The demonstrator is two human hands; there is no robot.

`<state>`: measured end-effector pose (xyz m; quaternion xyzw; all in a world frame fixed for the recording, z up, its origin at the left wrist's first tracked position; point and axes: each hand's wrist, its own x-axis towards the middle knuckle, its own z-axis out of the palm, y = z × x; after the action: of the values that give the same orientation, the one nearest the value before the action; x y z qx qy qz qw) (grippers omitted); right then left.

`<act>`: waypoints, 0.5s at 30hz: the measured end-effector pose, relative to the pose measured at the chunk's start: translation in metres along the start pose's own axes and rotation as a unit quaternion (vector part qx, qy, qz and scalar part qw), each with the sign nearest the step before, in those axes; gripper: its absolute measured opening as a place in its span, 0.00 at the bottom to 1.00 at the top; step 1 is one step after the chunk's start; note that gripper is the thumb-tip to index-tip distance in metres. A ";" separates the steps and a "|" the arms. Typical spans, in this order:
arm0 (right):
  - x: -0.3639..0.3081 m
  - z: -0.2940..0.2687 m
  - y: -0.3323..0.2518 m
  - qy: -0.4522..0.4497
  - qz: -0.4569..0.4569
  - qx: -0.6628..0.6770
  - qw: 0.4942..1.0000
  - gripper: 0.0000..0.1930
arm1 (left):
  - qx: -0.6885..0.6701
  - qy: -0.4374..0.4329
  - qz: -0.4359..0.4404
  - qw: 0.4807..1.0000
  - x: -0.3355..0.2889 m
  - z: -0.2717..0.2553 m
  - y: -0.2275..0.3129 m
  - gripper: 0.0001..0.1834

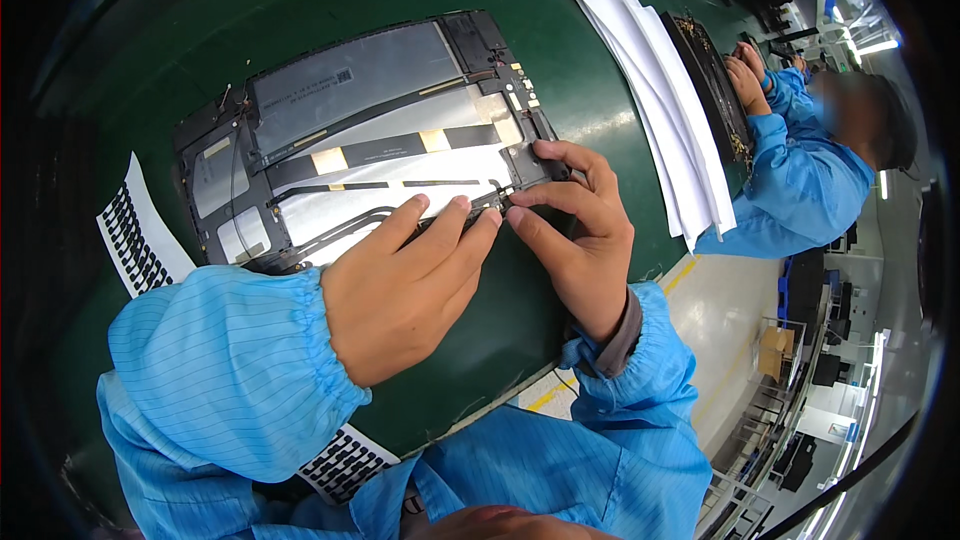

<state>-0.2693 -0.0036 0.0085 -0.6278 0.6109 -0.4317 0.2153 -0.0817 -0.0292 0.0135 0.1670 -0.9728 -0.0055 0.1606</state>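
Observation:
An opened tablet [390, 147] lies on the green table, with its grey battery, silver plates and dark ribbon cables bared. My left hand [410, 275] rests across its near edge with the fingers stretched out, their tips touching the frame by the near right corner. At that same corner my right hand [580, 240] pinches with thumb and index finger. What sits between those fingertips is too small and too covered to make out. The other fingers of my right hand curl over the tablet's right edge.
A white sheet with rows of black stickers [140, 240] lies left of the tablet, and a similar sheet [348, 462] is by the near table edge. White papers [650, 90] lie to the right. Beyond them a person in blue handles a dark panel [710, 90].

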 end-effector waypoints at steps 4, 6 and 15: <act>0.001 -0.002 -0.002 -0.001 -0.036 -0.044 0.998 0.07 | 0.008 0.005 -0.002 1.000 0.000 0.002 0.000 0.15; 0.001 -0.001 -0.001 0.003 -0.033 -0.040 0.999 0.07 | 0.017 0.013 0.003 1.000 0.000 0.003 0.000 0.15; 0.011 0.005 0.000 0.042 0.043 0.043 0.997 0.07 | -0.036 0.035 -0.005 0.999 0.013 0.001 0.001 0.13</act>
<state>-0.2670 -0.0152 0.0087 -0.5724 0.6271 -0.4735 0.2345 -0.0934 -0.0327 0.0165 0.1659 -0.9649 -0.0356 0.2004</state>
